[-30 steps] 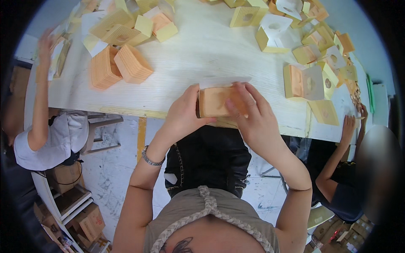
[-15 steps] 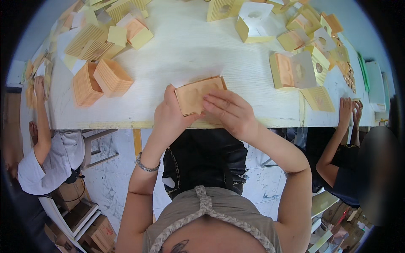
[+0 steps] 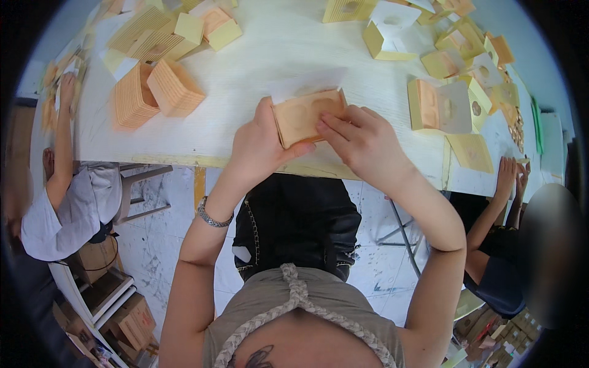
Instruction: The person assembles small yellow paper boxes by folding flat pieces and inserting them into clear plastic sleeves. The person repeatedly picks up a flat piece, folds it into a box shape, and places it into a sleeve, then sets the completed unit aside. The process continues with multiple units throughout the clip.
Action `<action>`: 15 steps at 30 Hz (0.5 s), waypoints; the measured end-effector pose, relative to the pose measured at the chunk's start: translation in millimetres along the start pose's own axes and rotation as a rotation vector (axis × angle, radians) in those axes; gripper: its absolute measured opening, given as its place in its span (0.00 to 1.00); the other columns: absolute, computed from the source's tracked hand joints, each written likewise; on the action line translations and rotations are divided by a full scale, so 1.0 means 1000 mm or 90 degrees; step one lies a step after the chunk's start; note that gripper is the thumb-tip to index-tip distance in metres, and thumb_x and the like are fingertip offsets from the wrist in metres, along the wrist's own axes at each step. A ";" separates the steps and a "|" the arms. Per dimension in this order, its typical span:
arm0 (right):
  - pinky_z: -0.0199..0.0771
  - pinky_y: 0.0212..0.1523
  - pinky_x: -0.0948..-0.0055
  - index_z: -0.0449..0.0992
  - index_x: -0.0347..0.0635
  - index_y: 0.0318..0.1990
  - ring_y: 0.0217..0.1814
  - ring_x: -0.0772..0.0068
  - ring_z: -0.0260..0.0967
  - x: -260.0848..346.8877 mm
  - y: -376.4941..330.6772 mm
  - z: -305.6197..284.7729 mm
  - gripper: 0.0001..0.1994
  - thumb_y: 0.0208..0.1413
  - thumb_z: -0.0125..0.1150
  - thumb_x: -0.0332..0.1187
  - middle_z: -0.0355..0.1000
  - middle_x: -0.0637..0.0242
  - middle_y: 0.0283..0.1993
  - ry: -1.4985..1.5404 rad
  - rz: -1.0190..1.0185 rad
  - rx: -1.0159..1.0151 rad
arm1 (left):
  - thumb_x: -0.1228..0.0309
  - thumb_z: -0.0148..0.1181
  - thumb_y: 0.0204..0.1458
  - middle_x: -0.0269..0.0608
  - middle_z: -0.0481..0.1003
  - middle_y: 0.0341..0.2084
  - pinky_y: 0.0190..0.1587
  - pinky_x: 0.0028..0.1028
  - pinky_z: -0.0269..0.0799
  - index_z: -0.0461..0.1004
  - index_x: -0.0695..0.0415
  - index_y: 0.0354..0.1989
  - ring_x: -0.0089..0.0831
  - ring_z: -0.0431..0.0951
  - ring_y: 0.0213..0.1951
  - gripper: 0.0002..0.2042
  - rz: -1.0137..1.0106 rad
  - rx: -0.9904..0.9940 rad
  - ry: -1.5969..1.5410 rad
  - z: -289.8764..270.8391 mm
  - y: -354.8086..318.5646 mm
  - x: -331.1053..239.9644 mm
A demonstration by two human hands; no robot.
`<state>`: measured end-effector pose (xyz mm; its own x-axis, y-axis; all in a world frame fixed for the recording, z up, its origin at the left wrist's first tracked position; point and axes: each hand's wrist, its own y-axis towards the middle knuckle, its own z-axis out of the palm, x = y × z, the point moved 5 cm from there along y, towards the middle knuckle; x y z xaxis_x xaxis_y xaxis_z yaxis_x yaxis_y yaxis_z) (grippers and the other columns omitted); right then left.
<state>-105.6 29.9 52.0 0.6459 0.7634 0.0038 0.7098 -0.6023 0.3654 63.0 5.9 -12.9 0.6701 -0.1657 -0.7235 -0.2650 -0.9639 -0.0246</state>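
Observation:
Just above the table's near edge, a small yellow box [image 3: 307, 84] stands with its pale lid flap raised away from me. Inside it sits a peach molded insert [image 3: 296, 118] with rounded hollows. My left hand [image 3: 253, 147] is closed around the box's left side, thumb along its near edge. Bunched fingers of my right hand [image 3: 367, 140] press on the right part of the insert; its thumb is mostly hidden. To the left are two nested stacks of peach inserts [image 3: 130, 98], leaning against each other.
More yellow boxes, some open [image 3: 392, 38], lie at the far right and far left [image 3: 153, 37] of the table. A flat yellow piece [image 3: 471, 152] rests near the right front edge. Co-workers' hands [image 3: 507, 175] are at both table ends. A stool [image 3: 138, 190] stands below left.
Both hands and the box have shifted slightly right and up in the picture. The box's raised flap shows more clearly. My right fingers remain on the insert. The whole view has shifted a little.

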 end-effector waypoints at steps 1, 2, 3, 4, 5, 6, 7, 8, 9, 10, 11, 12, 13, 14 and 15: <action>0.72 0.40 0.71 0.80 0.36 0.43 0.39 0.68 0.71 -0.004 0.001 -0.008 0.19 0.38 0.61 0.29 0.78 0.65 0.44 -0.002 -0.009 0.023 | 0.50 0.75 0.38 0.58 0.76 0.40 0.36 0.40 0.76 0.54 0.67 0.58 0.51 0.80 0.38 0.47 0.007 0.003 0.018 0.000 -0.002 -0.004; 0.72 0.40 0.70 0.80 0.36 0.43 0.38 0.69 0.71 -0.006 0.001 -0.012 0.19 0.38 0.61 0.29 0.78 0.65 0.44 -0.004 -0.019 0.047 | 0.50 0.74 0.40 0.58 0.76 0.40 0.36 0.39 0.76 0.54 0.67 0.59 0.51 0.80 0.37 0.46 0.014 0.006 0.035 -0.002 -0.004 -0.009; 0.72 0.39 0.71 0.80 0.36 0.43 0.39 0.69 0.71 -0.007 0.000 -0.012 0.19 0.38 0.61 0.29 0.77 0.65 0.44 -0.016 -0.025 0.055 | 0.50 0.73 0.41 0.58 0.75 0.41 0.35 0.38 0.76 0.54 0.67 0.60 0.50 0.81 0.37 0.46 0.021 0.010 0.053 -0.003 -0.005 -0.012; 0.71 0.39 0.71 0.80 0.36 0.43 0.39 0.69 0.71 -0.007 -0.001 -0.011 0.19 0.38 0.60 0.29 0.77 0.65 0.44 -0.030 -0.029 0.067 | 0.50 0.72 0.43 0.58 0.75 0.41 0.35 0.38 0.76 0.54 0.67 0.61 0.49 0.81 0.36 0.45 0.046 0.000 0.052 -0.003 -0.006 -0.014; 0.71 0.39 0.72 0.80 0.37 0.43 0.39 0.70 0.71 -0.007 -0.002 -0.009 0.19 0.39 0.60 0.29 0.77 0.65 0.44 -0.044 -0.034 0.078 | 0.50 0.70 0.45 0.57 0.75 0.41 0.34 0.38 0.76 0.54 0.67 0.61 0.49 0.80 0.35 0.44 0.071 -0.010 0.051 -0.003 -0.006 -0.017; 0.70 0.38 0.72 0.80 0.37 0.40 0.39 0.70 0.70 -0.006 -0.003 -0.010 0.16 0.39 0.60 0.29 0.76 0.67 0.39 -0.058 -0.039 0.061 | 0.51 0.69 0.47 0.57 0.75 0.41 0.34 0.37 0.75 0.54 0.67 0.62 0.48 0.80 0.34 0.43 0.096 -0.020 0.051 -0.004 -0.007 -0.019; 0.70 0.37 0.72 0.80 0.38 0.38 0.38 0.71 0.69 -0.002 -0.003 -0.009 0.14 0.40 0.60 0.28 0.74 0.68 0.35 -0.071 -0.044 0.041 | 0.51 0.67 0.48 0.57 0.75 0.41 0.34 0.37 0.75 0.54 0.67 0.62 0.48 0.80 0.34 0.42 0.099 0.000 0.038 -0.005 -0.006 -0.019; 0.69 0.36 0.72 0.80 0.38 0.36 0.37 0.71 0.68 -0.001 -0.003 -0.010 0.12 0.40 0.60 0.28 0.73 0.70 0.31 -0.083 -0.049 0.020 | 0.52 0.66 0.49 0.57 0.75 0.41 0.34 0.38 0.75 0.55 0.67 0.62 0.48 0.80 0.33 0.40 0.103 0.020 0.024 -0.008 -0.006 -0.019; 0.70 0.39 0.70 0.80 0.39 0.38 0.39 0.70 0.69 -0.004 -0.002 -0.011 0.14 0.40 0.60 0.28 0.74 0.68 0.35 -0.068 -0.046 0.040 | 0.52 0.65 0.50 0.57 0.75 0.41 0.34 0.38 0.75 0.55 0.67 0.62 0.48 0.80 0.33 0.39 0.107 0.040 0.011 -0.010 -0.005 -0.021; 0.71 0.42 0.69 0.80 0.39 0.40 0.41 0.69 0.70 -0.010 -0.001 -0.015 0.16 0.39 0.61 0.29 0.75 0.67 0.39 -0.053 -0.041 0.060 | 0.53 0.65 0.50 0.56 0.76 0.40 0.34 0.38 0.75 0.56 0.66 0.62 0.48 0.80 0.33 0.39 0.087 0.066 -0.002 -0.013 -0.002 -0.022; 0.72 0.45 0.67 0.80 0.39 0.42 0.44 0.68 0.71 -0.014 0.000 -0.016 0.18 0.38 0.62 0.29 0.76 0.65 0.43 -0.039 -0.036 0.080 | 0.54 0.66 0.49 0.56 0.76 0.40 0.34 0.38 0.75 0.56 0.66 0.61 0.48 0.80 0.33 0.38 0.067 0.091 -0.014 -0.017 0.001 -0.024; 0.72 0.47 0.66 0.80 0.39 0.41 0.46 0.67 0.71 -0.016 0.003 -0.016 0.18 0.38 0.64 0.29 0.76 0.65 0.43 -0.012 -0.039 0.050 | 0.55 0.66 0.49 0.56 0.76 0.39 0.34 0.39 0.74 0.57 0.65 0.61 0.48 0.80 0.33 0.37 0.048 0.117 -0.027 -0.017 0.003 -0.025; 0.72 0.48 0.65 0.80 0.40 0.41 0.47 0.66 0.71 -0.019 0.005 -0.016 0.17 0.38 0.65 0.29 0.76 0.65 0.44 0.014 -0.043 0.020 | 0.56 0.67 0.48 0.55 0.76 0.39 0.35 0.39 0.74 0.57 0.65 0.60 0.48 0.79 0.32 0.37 0.053 0.084 -0.008 -0.016 0.005 -0.025; 0.72 0.50 0.64 0.80 0.40 0.41 0.49 0.65 0.71 -0.021 0.007 -0.016 0.17 0.39 0.66 0.29 0.75 0.65 0.45 0.041 -0.046 -0.010 | 0.57 0.67 0.48 0.54 0.76 0.38 0.35 0.39 0.74 0.58 0.64 0.60 0.49 0.79 0.32 0.36 0.059 0.051 0.010 -0.013 0.006 -0.024; 0.72 0.51 0.63 0.80 0.41 0.41 0.50 0.63 0.71 -0.018 0.008 -0.016 0.17 0.39 0.68 0.29 0.75 0.65 0.46 0.051 -0.039 -0.010 | 0.58 0.67 0.48 0.54 0.76 0.38 0.35 0.39 0.74 0.58 0.64 0.59 0.49 0.79 0.32 0.36 0.064 0.019 0.028 -0.011 0.007 -0.023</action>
<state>-116.0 14.5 69.5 0.5770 0.8148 0.0553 0.7420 -0.5513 0.3815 53.7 1.0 11.6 0.6691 -0.2713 -0.6919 -0.3522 -0.9356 0.0263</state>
